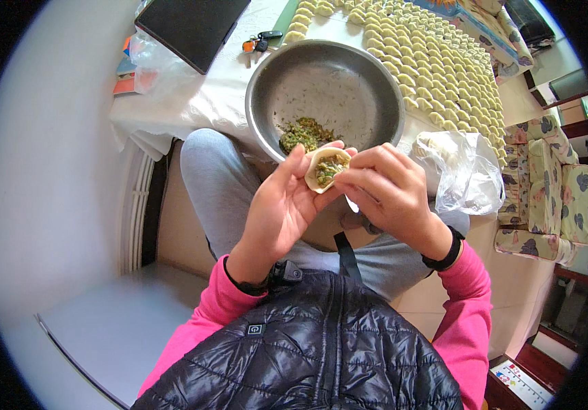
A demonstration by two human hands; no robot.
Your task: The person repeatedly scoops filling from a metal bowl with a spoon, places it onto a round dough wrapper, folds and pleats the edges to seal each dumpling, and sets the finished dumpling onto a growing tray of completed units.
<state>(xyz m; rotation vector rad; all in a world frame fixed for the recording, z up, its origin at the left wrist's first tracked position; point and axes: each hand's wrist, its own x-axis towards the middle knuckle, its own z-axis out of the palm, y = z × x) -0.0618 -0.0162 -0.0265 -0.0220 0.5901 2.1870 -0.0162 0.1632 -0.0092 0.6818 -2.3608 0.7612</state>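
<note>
A round dough wrapper (312, 177) rests on the fingers of my left hand (286, 205), its edges curled up around a heap of chopped green filling (329, 169). My right hand (391, 189) touches the wrapper's right edge with thumb and fingertips; whether it pinches the dough is hard to tell. Just beyond both hands stands a wide metal basin (335, 82). A mound of the same green filling (304, 134) lies at the basin's near left, with scraps smeared over the bottom.
Rows of folded dumplings (437, 72) cover the table's right side. A clear plastic bag (471, 179) with pale contents sits right of the basin. Keys (260, 45) and a black flat case (191, 28) lie on the white tablecloth (196, 100). A floral armchair (545, 189) stands at right.
</note>
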